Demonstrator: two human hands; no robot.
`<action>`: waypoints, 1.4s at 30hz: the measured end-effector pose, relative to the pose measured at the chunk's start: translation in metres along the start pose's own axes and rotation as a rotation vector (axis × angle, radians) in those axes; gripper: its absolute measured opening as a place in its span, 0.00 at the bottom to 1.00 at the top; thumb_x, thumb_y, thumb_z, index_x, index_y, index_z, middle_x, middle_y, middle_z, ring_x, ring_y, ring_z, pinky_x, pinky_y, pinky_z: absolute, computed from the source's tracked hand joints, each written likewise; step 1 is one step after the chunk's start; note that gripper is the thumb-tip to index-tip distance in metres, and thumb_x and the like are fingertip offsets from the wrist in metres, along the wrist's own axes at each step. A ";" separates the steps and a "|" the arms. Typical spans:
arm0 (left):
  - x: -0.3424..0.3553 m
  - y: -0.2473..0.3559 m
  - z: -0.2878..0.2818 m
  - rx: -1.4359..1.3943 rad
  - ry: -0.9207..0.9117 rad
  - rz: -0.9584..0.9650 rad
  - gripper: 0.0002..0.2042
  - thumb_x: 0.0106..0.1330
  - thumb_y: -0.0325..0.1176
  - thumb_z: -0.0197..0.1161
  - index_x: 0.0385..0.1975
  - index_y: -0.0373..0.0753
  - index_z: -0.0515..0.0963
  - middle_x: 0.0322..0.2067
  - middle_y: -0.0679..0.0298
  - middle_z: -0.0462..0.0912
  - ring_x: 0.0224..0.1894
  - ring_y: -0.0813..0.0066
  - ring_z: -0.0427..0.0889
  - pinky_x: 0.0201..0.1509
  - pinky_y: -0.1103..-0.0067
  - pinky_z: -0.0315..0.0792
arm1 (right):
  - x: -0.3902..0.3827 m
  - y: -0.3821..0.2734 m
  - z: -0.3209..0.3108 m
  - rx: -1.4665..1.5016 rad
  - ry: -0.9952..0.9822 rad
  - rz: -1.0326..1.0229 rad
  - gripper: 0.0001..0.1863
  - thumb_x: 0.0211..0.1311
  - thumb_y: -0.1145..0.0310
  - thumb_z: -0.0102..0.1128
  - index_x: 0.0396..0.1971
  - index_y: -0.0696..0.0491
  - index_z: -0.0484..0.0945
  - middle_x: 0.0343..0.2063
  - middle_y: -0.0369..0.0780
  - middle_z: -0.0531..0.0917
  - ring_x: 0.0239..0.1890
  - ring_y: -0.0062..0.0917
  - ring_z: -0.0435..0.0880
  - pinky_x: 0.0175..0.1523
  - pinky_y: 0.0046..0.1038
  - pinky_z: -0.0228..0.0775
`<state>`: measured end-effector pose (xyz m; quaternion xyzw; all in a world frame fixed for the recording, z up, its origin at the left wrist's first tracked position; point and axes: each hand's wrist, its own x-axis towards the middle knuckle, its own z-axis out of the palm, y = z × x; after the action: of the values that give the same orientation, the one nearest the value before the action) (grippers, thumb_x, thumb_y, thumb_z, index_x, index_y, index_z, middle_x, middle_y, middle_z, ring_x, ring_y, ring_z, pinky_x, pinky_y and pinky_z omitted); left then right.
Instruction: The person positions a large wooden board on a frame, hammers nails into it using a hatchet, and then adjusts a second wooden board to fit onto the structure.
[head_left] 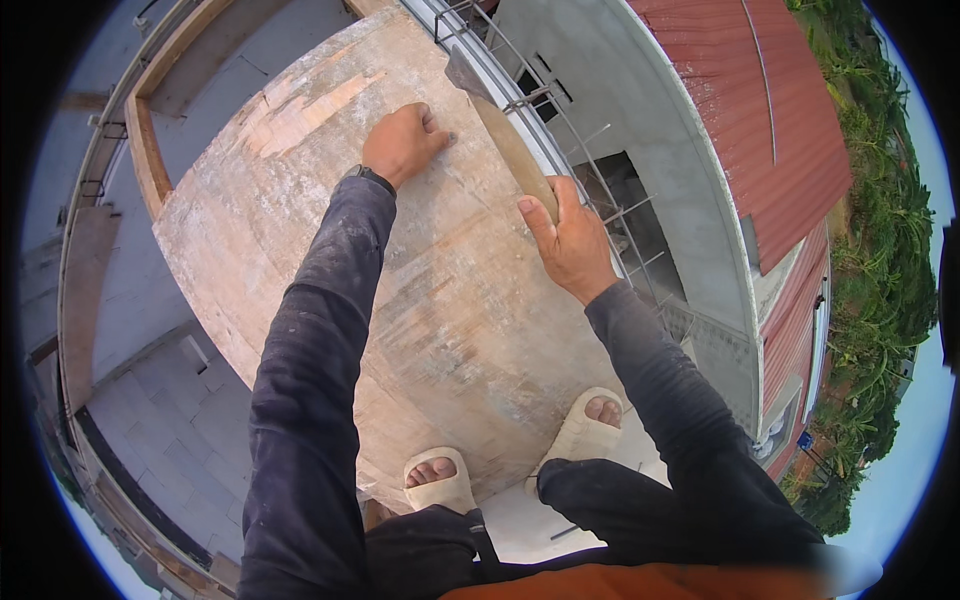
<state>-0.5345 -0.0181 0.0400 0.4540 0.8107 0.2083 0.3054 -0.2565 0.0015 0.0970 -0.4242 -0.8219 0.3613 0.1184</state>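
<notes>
My right hand [574, 240] is closed around the near end of a long, flat, machete-like blade [500, 125]. Its body looks tan-brown and its broad far tip is dark grey; the blade lies along the right edge of a worn plywood sheet [430, 290]. To the left, my left hand [405, 143] rests low over the sheet with its fingers curled and pressed together. Something small and dark shows at its fingertips, too small to name. Pale scrapes and peeled patches mark the plywood's surface.
My sandalled feet [440, 480] stand at the sheet's near end. Steel rebar [600, 190] runs beside its right edge, next to a grey wall [640, 90] and a red metal roof [740, 110]. Left, timber framing [147, 150] borders a lower block-walled space [190, 420].
</notes>
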 end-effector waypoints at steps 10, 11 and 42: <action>0.006 -0.006 0.003 0.042 -0.012 0.020 0.20 0.61 0.47 0.75 0.38 0.35 0.83 0.35 0.49 0.89 0.41 0.50 0.88 0.48 0.63 0.79 | 0.003 -0.008 -0.002 0.032 -0.022 0.074 0.33 0.77 0.40 0.49 0.51 0.61 0.71 0.26 0.54 0.84 0.32 0.48 0.88 0.39 0.46 0.76; 0.008 -0.005 0.004 0.040 0.001 0.041 0.20 0.61 0.47 0.75 0.38 0.35 0.83 0.35 0.49 0.89 0.41 0.50 0.88 0.48 0.63 0.79 | 0.008 0.010 0.004 -0.062 -0.101 0.162 0.33 0.77 0.40 0.49 0.50 0.61 0.71 0.26 0.54 0.84 0.32 0.49 0.88 0.39 0.46 0.76; -0.210 0.022 0.089 -0.800 -0.104 -0.122 0.29 0.83 0.45 0.42 0.78 0.36 0.57 0.51 0.65 0.75 0.49 0.80 0.74 0.57 0.80 0.72 | -0.111 -0.044 0.051 0.305 -0.105 0.289 0.13 0.57 0.63 0.68 0.40 0.53 0.86 0.32 0.49 0.88 0.37 0.46 0.89 0.44 0.40 0.79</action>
<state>-0.3765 -0.1830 0.0529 0.2604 0.6748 0.4653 0.5101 -0.2416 -0.1270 0.1040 -0.4954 -0.6932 0.5165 0.0852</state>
